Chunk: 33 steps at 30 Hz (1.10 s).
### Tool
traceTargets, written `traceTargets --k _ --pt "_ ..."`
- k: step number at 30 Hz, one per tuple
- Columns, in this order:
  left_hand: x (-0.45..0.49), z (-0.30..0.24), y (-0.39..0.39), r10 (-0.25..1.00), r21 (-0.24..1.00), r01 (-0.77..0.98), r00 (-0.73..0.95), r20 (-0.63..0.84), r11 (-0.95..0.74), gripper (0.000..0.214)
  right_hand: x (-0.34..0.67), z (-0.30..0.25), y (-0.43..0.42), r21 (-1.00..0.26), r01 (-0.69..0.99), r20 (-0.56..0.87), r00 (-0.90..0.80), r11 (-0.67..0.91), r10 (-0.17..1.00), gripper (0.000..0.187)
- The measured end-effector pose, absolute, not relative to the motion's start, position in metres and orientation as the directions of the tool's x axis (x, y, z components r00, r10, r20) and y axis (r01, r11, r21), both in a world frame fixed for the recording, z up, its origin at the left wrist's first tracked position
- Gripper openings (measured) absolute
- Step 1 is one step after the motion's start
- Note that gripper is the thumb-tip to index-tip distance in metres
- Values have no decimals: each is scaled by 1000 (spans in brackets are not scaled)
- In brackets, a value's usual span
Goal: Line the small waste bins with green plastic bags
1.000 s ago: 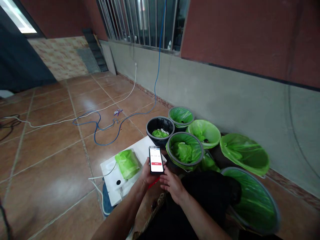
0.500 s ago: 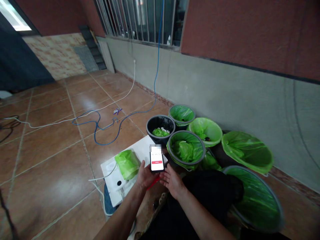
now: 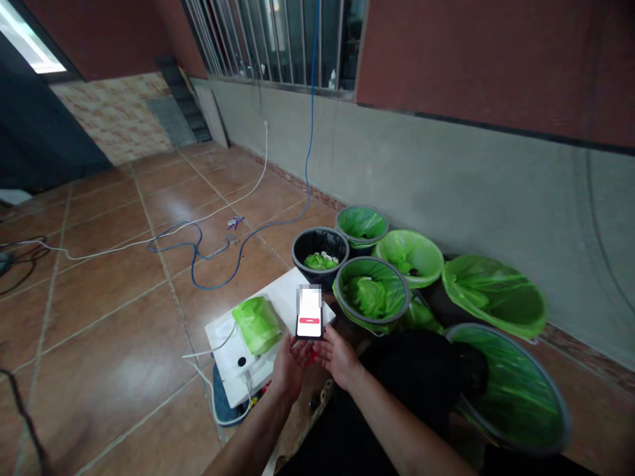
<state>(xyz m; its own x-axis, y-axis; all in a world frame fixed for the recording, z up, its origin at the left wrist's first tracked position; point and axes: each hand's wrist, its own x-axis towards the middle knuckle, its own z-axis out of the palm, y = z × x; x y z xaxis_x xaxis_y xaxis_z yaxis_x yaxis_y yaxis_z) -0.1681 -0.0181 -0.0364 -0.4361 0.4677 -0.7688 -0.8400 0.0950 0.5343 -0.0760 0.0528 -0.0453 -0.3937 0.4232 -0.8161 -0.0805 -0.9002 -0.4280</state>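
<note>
Brown tiles (image 3: pixel 114 277) with pale joints cover the floor, daylight glinting off them at left. A grey wall (image 3: pixel 471 178), red-painted (image 3: pixel 471 59) above, fills the right of the frame, with a barred window (image 3: pixel 280 43) at top center. Upper left, a bright window (image 3: pixel 30 38) stands over dark cloth (image 3: pixel 40 125) beside stone-patterned facing (image 3: pixel 106 112).

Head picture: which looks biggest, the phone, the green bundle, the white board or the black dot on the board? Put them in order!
1. White board
2. Green bundle
3. Phone
4. Black dot

That's how big they look here.
</note>
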Motion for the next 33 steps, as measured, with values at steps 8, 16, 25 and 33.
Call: traceTargets --k 8,16,25,33 --pt "-164 -37 -20 409 528 -840 -441 -799 123 28 -76 -47 53 -406 -99 -814 -412 -909 409 45" --pt "-157 -33 -24 401 549 -824 -461 -792 137 27 -75 -55 52 -442 -81 -781 -454 -893 428 46" --pt "-146 -29 -33 421 556 -781 -421 -804 282 15 -70 -42 46 -543 20 -789 -353 -839 503 33" --pt "-113 -14 -26 659 680 -620 -327 -678 392 23 9 11 26 -683 -224 -502 -547 -695 670 43"
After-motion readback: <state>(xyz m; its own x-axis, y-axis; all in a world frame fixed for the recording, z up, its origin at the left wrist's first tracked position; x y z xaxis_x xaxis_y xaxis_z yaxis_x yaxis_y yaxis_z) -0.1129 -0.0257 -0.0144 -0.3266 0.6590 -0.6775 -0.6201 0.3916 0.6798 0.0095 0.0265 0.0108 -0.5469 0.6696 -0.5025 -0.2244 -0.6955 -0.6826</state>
